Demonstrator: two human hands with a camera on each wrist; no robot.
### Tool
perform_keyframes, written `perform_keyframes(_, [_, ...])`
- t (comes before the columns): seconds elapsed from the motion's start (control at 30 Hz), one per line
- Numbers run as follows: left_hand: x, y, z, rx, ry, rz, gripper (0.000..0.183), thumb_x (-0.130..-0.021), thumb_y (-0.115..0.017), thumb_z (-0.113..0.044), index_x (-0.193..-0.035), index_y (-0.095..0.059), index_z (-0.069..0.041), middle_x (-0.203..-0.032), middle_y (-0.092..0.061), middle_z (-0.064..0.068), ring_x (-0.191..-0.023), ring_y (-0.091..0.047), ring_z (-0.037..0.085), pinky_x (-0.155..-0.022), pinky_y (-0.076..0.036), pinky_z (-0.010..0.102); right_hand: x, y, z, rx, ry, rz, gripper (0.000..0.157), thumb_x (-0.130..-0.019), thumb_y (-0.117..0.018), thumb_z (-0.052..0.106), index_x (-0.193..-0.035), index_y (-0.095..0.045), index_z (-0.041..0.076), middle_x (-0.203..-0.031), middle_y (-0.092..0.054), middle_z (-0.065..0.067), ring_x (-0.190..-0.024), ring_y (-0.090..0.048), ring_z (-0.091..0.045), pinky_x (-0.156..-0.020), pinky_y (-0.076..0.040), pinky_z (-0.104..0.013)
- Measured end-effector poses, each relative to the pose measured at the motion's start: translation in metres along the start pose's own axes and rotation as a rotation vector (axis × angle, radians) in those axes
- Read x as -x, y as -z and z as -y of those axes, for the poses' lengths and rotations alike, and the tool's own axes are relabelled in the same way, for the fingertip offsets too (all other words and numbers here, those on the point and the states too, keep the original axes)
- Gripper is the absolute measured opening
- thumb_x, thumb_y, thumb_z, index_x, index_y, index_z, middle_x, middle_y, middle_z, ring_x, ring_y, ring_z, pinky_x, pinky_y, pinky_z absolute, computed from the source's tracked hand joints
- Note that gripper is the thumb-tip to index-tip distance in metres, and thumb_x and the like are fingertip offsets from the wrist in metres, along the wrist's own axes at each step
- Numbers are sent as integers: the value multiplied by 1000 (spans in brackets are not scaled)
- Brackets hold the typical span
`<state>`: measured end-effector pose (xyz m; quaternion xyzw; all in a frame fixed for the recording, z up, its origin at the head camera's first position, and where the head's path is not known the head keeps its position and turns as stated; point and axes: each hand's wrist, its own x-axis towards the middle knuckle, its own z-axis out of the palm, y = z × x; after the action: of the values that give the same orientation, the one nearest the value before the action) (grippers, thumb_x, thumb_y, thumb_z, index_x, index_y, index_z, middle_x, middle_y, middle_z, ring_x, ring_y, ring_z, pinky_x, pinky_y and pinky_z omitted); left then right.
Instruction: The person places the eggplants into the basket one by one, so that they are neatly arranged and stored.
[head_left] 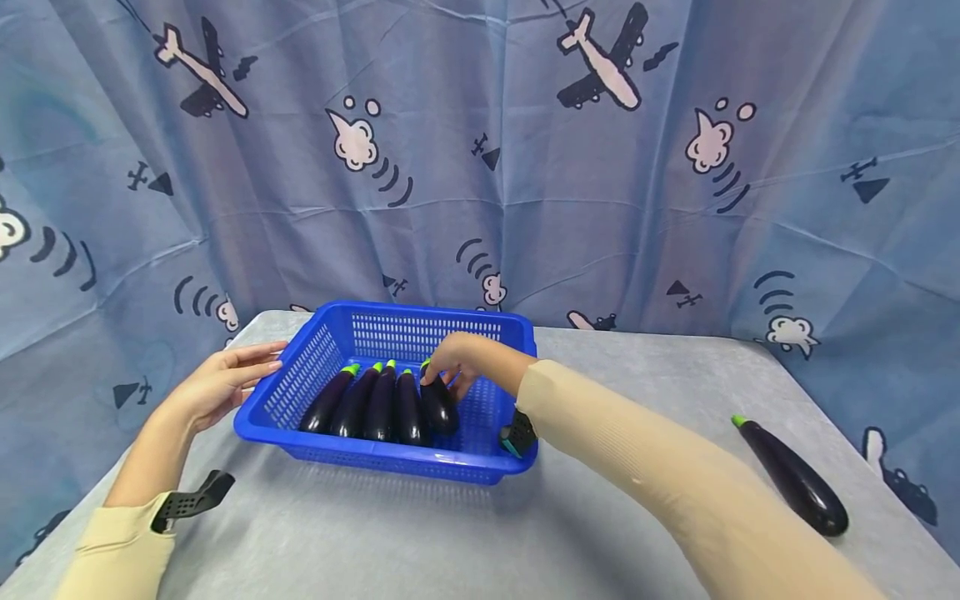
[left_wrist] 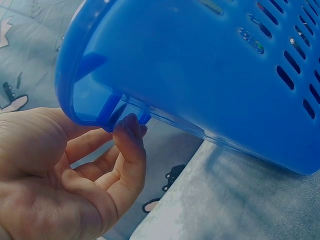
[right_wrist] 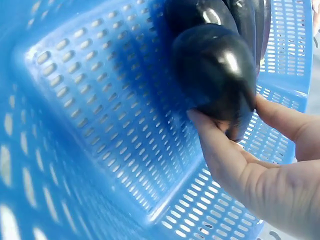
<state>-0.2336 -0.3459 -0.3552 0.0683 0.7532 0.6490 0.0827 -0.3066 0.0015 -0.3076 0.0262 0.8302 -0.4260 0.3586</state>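
Note:
A blue plastic basket (head_left: 397, 457) with slotted walls stands on the table. Several dark purple eggplants (head_left: 380, 402) with green stem ends lie side by side in its left and middle part. My right hand (head_left: 463, 360) reaches into the basket and grips the rightmost eggplant (head_left: 438, 408) near its stem end. In the right wrist view, thumb and fingers sit on either side of that eggplant (right_wrist: 215, 70), its rounded end toward the camera. My left hand (head_left: 221, 387) holds the basket's left rim; in the left wrist view its curled fingers (left_wrist: 131, 157) are at the underside of the rim (left_wrist: 67, 85).
Another eggplant (head_left: 798, 483) lies on the grey table (head_left: 637, 533) at the far right, stem end pointing away. A blue curtain (head_left: 450, 167) printed with airplanes and clouds hangs behind the table. The basket's right part shows bare slotted floor (right_wrist: 115, 95).

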Motion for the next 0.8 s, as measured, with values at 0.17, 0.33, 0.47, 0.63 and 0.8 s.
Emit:
perform_keyframes(0.17, [-2, -1, 2, 24, 3, -1, 32, -108, -59, -10, -124, -72, -35, -113, -73, -18, -102, -71, 5, -84, -62, 27, -6, 2, 2, 13, -71, 52, 56, -106, -61, 5, -157, -40, -5, -159, -43, -31, -144, -49, -47, -109, -49, -52])
perform_keyframes(0.33, [-2, 0, 2, 49, -8, 9, 34, -109, -58, -7, -121, -72, -35, -114, -74, -16, -102, -72, 6, -82, -62, 27, -11, 3, 1, 25, -98, 73, 54, -107, -60, 5, -157, -41, -3, -161, -42, -28, -146, -47, -46, -110, -49, -51])
perform_keyframes(0.47, [-1, -1, 1, 36, -10, 10, 33, -109, -58, -9, -122, -72, -35, -114, -73, -17, -102, -72, 5, -83, -62, 27, -14, 2, 0, 45, -77, 92, 56, -108, -57, 4, -160, -38, 1, -162, -41, -27, -147, -46, -47, -111, -49, -53])
perform_keyframes(0.63, [0, -1, 0, 25, 4, -1, 32, -108, -59, -10, -122, -72, -36, -113, -73, -18, -103, -71, 4, -83, -62, 27, -17, 1, -2, 43, -27, 112, 57, -109, -53, 2, -164, -35, 5, -164, -37, -29, -148, -41, -50, -112, -45, -58])
perform_keyframes(0.8, [-1, 0, 1, 45, -1, 10, 33, -109, -58, -8, -122, -72, -34, -114, -74, -16, -102, -72, 6, -82, -63, 28, -18, -1, -5, 36, 1, 102, 55, -108, -53, 0, -162, -39, 4, -163, -38, -29, -147, -42, -52, -112, -44, -60])
